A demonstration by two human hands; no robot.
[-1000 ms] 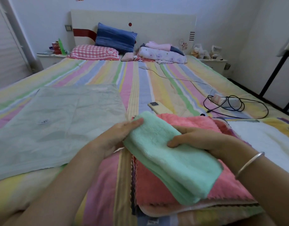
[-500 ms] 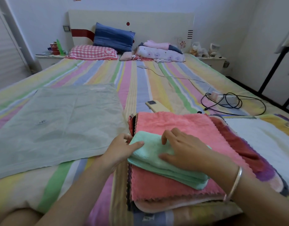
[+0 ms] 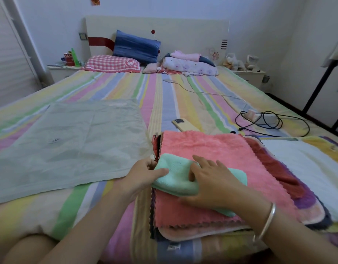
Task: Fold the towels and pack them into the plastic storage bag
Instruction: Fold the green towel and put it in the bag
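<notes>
A folded mint-green towel (image 3: 175,177) lies on a stack of flat towels topped by a pink towel (image 3: 212,149), on the striped bed. My left hand (image 3: 145,175) pinches the green towel's left end, thumb on top. My right hand (image 3: 212,181) rests flat on the towel with fingers spread, pressing it down. The pale translucent plastic storage bag (image 3: 69,145) lies flat on the bed to the left, apart from both hands. A dark red towel (image 3: 275,168) and purple edges stick out on the stack's right side.
A yellow phone (image 3: 183,124) lies just beyond the stack. A coiled black cable with a power strip (image 3: 263,119) sits to the right. A white towel (image 3: 305,168) lies right of the stack. Pillows (image 3: 135,46) and folded bedding are at the headboard.
The green towel came down from a raised, tilted hold onto the pink stack. My right hand flattened on top of it, and my left hand shifted to its left end.
</notes>
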